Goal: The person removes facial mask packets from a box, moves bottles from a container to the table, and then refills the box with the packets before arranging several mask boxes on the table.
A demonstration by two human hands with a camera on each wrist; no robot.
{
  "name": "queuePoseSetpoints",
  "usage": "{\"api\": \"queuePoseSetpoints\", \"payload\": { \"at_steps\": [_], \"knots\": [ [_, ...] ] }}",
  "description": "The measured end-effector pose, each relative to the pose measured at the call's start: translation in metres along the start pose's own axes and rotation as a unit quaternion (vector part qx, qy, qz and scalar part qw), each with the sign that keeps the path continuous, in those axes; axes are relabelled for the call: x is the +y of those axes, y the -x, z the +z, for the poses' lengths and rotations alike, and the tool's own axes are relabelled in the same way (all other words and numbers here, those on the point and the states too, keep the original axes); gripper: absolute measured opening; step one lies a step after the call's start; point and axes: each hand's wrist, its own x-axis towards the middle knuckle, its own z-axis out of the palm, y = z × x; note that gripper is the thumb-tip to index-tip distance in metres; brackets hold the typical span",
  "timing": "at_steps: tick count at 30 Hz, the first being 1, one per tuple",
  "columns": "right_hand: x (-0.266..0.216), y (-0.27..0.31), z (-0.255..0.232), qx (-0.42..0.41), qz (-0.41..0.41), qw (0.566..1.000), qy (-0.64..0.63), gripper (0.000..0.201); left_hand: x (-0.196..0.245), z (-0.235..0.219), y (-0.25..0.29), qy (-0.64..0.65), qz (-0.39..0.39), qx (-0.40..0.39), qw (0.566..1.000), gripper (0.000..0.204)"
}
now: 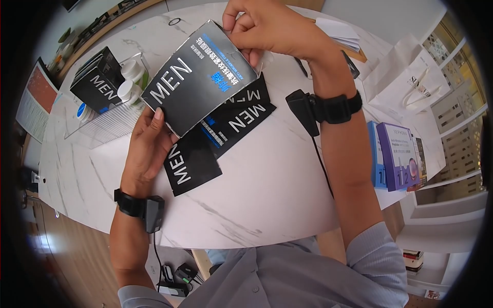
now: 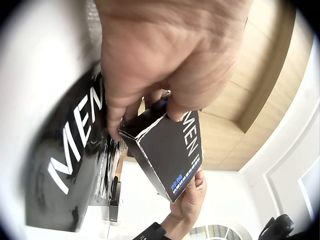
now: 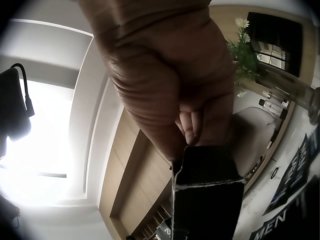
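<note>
A black box (image 1: 197,77) printed "MEN" is held tilted above the table. My left hand (image 1: 146,143) grips its lower left side, thumb on the printed face and fingers behind. At the upper right end, my right hand (image 1: 277,31) pinches the box's edge with thumb and curled fingers. The right wrist view shows a raised end flap (image 3: 207,165) right at those fingertips. Beneath the box, black "MEN" sachets (image 1: 192,167) lie overlapping on the marble-patterned table (image 1: 277,195). In the left wrist view, a sachet (image 2: 70,150) is beside the left hand.
To the left, a clear ribbed tray (image 1: 97,123) stands near upright black boxes (image 1: 97,82) and white-capped bottles (image 1: 128,91). A purple box (image 1: 398,154), a blue box (image 1: 377,154) and a white paper bag (image 1: 405,72) stand at the right. Papers (image 1: 336,33) lie behind the right arm.
</note>
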Motion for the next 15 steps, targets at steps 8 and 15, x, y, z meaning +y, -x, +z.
{"api": "queuePoseSetpoints", "payload": {
  "at_steps": [8, 15],
  "knots": [
    [0.101, -0.021, -0.050, 0.185, -0.041, 0.978, 0.087, 0.024, 0.004, 0.009, 0.002, 0.045, 0.005, 0.007, 0.999, 0.043],
    [0.154, -0.047, 0.020, 0.031, -0.001, 0.966, 0.256, 0.053, 0.000, -0.004, 0.001, 0.059, 0.027, -0.008, 0.998, 0.038]
  ]
}}
